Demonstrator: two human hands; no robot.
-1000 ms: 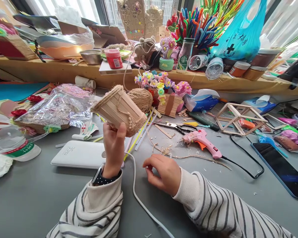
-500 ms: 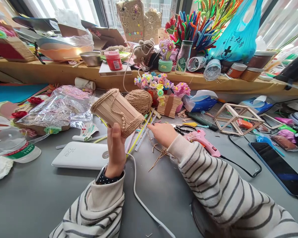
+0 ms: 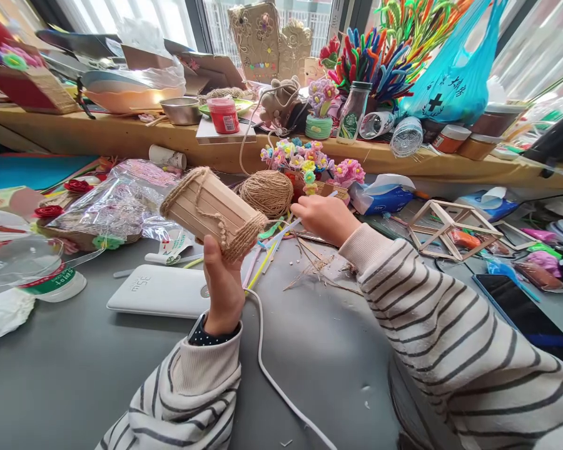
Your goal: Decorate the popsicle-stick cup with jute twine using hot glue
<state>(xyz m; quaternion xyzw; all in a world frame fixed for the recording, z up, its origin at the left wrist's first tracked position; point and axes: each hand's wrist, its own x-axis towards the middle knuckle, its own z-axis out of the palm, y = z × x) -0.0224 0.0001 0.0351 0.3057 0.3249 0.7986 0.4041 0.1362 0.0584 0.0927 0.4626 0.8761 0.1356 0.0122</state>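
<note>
My left hand (image 3: 223, 281) is wrapped round the lower side of a small cup-shaped holder (image 3: 211, 209), raised above the table and tilted. Flat wooden sticks make up its wall, twine is wound round both ends, and a strand of twine runs down its side. The fingers of my right hand (image 3: 326, 219) are closed on a pale translucent glue stick (image 3: 284, 232), which juts out on both sides of the hand. Below lie more thin sticks, among them a yellow one (image 3: 261, 270). A ball of twine (image 3: 266, 192) rests just behind the holder.
A white power bank (image 3: 162, 290) with a white cable (image 3: 272, 381) lies at front left. Twine scraps (image 3: 316, 265) litter the table. On the right are a wooden stick frame (image 3: 455, 231) and a phone (image 3: 530, 319). Jars and pipe cleaners (image 3: 370, 69) crowd the ledge (image 3: 136, 139) behind.
My right hand has moved forward and right, lifting a glue stick from the table. The holder stays in my left hand, shifted slightly left. My right sleeve now covers the pink glue gun.
</note>
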